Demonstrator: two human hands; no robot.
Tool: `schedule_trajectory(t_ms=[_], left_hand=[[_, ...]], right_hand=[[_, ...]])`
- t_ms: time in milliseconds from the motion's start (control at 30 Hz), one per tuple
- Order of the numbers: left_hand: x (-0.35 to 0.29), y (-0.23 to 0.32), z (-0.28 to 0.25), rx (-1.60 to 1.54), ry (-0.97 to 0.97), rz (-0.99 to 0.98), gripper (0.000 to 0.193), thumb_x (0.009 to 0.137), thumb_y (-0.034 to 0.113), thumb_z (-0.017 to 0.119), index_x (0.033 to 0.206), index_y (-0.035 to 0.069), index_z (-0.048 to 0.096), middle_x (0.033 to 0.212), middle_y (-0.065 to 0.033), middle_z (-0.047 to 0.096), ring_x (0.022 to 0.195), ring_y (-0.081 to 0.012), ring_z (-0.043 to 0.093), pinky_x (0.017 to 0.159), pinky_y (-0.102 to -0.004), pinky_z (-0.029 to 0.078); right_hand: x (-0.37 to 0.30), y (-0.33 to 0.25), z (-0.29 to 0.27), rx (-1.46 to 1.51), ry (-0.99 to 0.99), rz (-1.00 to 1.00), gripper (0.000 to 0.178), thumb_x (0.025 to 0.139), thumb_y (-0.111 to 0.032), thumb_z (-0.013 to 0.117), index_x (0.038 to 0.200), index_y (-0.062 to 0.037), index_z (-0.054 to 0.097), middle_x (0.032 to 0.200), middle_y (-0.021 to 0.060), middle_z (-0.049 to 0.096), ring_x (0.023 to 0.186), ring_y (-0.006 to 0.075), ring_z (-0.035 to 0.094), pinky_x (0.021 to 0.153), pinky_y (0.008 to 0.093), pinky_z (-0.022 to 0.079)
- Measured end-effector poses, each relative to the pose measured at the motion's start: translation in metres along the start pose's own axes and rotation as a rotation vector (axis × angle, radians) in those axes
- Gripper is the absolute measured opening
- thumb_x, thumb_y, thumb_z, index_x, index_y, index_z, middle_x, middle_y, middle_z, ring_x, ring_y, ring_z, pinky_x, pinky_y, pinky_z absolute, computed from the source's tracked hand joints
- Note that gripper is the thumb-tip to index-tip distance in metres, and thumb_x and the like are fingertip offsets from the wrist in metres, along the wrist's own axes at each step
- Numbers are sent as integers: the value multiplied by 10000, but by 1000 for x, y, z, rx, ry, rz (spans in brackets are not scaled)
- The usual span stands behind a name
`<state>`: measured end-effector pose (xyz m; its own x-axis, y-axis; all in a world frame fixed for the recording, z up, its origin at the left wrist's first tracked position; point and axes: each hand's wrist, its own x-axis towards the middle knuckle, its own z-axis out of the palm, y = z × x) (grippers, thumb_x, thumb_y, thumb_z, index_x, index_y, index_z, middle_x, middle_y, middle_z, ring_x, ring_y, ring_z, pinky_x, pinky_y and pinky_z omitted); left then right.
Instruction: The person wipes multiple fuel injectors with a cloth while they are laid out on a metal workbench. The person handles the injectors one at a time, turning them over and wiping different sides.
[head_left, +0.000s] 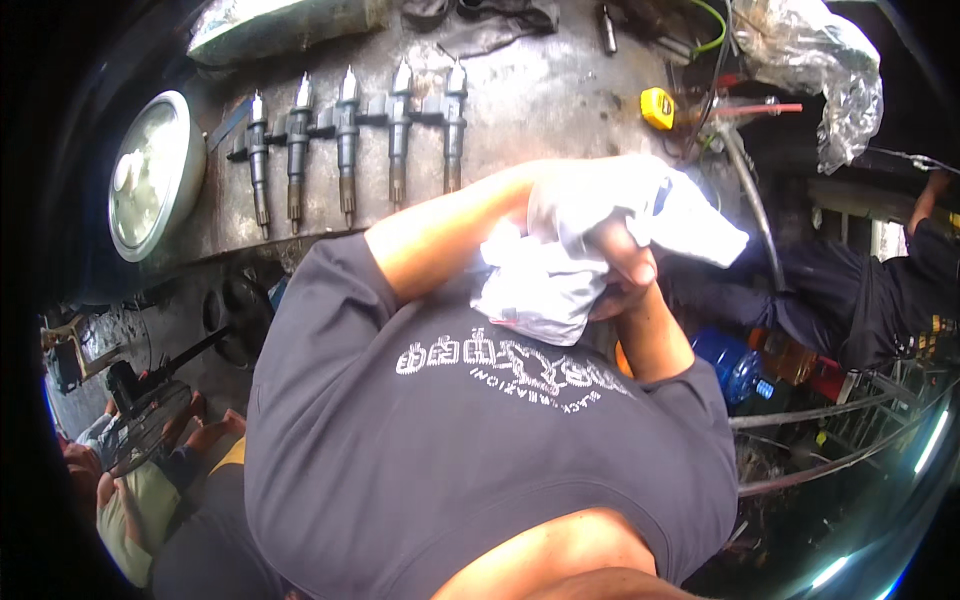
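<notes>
In front of my chest, both hands are bunched around a crumpled white cloth (pixel 540 290). My left hand (pixel 585 195) comes in from the left and is closed on the cloth; glare and the white folds hide most of its fingers. My right hand (pixel 628 262) is closed on the cloth too, its bent fingers showing below the left hand. One end of the cloth sticks out to the right, bleached by light. Whether anything is wrapped inside is hidden. Past my left forearm, several dark fuel injectors (pixel 347 150) lie in a row on the metal workbench (pixel 560 120).
A round pan with a glass lid (pixel 155 175) sits at the bench's left end. Beyond my hands lies a yellow tape measure (pixel 657 108), near cables and clear plastic sheeting (pixel 830 80). A blue water jug (pixel 730 365) and another person (pixel 850 290) are at right; more people sit lower left.
</notes>
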<state>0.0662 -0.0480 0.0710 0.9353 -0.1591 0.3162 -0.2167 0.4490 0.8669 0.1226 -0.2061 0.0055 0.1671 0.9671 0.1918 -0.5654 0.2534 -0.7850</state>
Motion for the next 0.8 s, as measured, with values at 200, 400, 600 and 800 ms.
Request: schedule_trajectory(t_ms=[200, 400, 600, 800], left_hand=[[14, -9, 0, 441, 503, 338, 260, 681, 146, 723, 862, 2, 605, 757, -71, 600, 676, -131, 554, 602, -288, 460], [10, -25, -33, 735, 628, 654, 281, 702, 159, 720, 907, -2, 616, 780, -94, 607, 664, -196, 577, 601, -319, 473], [-31, 43, -72, -87, 339, 629, 139, 832, 128, 573, 920, 20, 579, 828, -93, 569, 735, -216, 582, 698, -358, 483], [-67, -9, -31, -585, 505, 287, 221, 851, 189, 577, 930, -4, 501, 803, -106, 535, 748, -253, 555, 718, -376, 459]], right_hand=[[19, -51, -24, -912, 144, 504, 470, 771, -153, 667, 1182, 8, 504, 1126, 133, 569, 1013, 214, 559, 879, 355, 459], [39, -30, 14, -1173, 296, -41, 195, 726, -103, 677, 871, 7, 606, 744, 14, 625, 663, 114, 566, 600, 279, 474], [14, -26, 4, -776, 487, 624, 88, 767, -40, 577, 814, 13, 629, 629, 14, 577, 555, 76, 534, 516, 224, 435], [16, -34, -36, -284, 437, 73, 266, 719, -33, 537, 963, 65, 571, 891, 160, 595, 742, 214, 600, 686, 322, 517]])
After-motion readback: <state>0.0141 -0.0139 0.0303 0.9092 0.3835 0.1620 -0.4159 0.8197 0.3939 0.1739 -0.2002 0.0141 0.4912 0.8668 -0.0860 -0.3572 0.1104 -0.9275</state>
